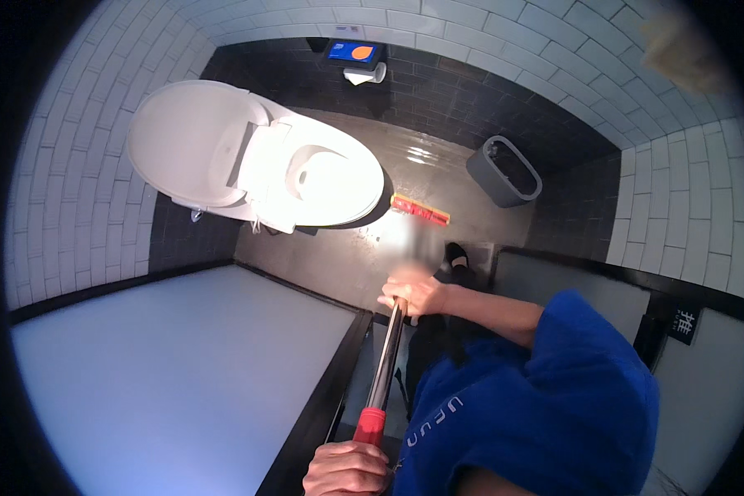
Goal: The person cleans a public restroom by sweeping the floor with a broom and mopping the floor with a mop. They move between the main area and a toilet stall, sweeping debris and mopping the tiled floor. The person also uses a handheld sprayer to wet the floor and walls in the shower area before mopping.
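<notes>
A sponge mop's metal pole (pixel 386 360) runs from the lower edge toward the floor. My left hand (pixel 347 469) is closed around its upper end, by the red grip (pixel 370 426). Farther down the pole, my right hand (pixel 415 293) is wrapped around the metal, its forearm coming from a blue sleeve. The red mop head (pixel 420 209), with a yellow edge, lies on the wet, shiny floor (pixel 438 169) just right of the toilet bowl. A blurred patch hides the pole between my right hand and the head.
The white toilet (pixel 351 169) stands at left with its lid raised. A grey bin (pixel 496 178) is by the far right wall. A paper holder (pixel 365 73) hangs on the far wall. Frosted panels (pixel 182 364) flank me, and my black shoe (pixel 456 255) is near the mop head.
</notes>
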A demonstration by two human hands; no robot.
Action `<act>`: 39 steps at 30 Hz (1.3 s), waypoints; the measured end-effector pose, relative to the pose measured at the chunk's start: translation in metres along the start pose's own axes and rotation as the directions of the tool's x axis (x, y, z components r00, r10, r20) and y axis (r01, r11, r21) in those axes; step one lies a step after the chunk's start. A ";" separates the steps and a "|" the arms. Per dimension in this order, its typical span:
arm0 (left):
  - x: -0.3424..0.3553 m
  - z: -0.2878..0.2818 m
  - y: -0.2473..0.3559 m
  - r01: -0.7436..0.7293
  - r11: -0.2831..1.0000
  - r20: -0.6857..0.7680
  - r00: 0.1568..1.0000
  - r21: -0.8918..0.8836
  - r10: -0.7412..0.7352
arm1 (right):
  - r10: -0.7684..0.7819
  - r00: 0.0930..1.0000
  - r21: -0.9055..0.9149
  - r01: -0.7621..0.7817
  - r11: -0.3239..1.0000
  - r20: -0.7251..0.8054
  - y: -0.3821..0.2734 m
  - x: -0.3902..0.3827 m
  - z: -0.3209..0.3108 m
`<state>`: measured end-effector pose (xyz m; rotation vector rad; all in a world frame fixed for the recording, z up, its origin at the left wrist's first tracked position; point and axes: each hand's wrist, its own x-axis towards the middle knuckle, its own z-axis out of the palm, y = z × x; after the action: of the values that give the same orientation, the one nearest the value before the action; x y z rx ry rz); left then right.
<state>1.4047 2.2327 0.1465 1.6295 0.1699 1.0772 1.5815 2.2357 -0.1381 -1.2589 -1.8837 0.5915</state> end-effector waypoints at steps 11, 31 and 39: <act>-0.029 0.086 -0.142 0.268 0.962 -0.278 0.929 0.055 -0.243 | 0.374 0.923 0.143 -0.361 0.922 -0.085 0.182 -0.044 -0.034; -0.019 -0.022 0.041 0.225 0.974 0.000 0.974 0.026 -0.225 | 0.241 0.964 0.259 -0.206 0.944 -0.115 -0.057 -0.033 0.091; 0.102 -0.008 -0.019 -0.002 0.990 0.055 0.998 -0.138 0.010 | 0.261 0.922 0.190 -0.213 0.959 -0.286 0.000 0.033 -0.029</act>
<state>1.4647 2.3075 0.1867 1.5346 0.0529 1.0249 1.5979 2.2652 -0.1100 -1.3982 -1.4115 0.6150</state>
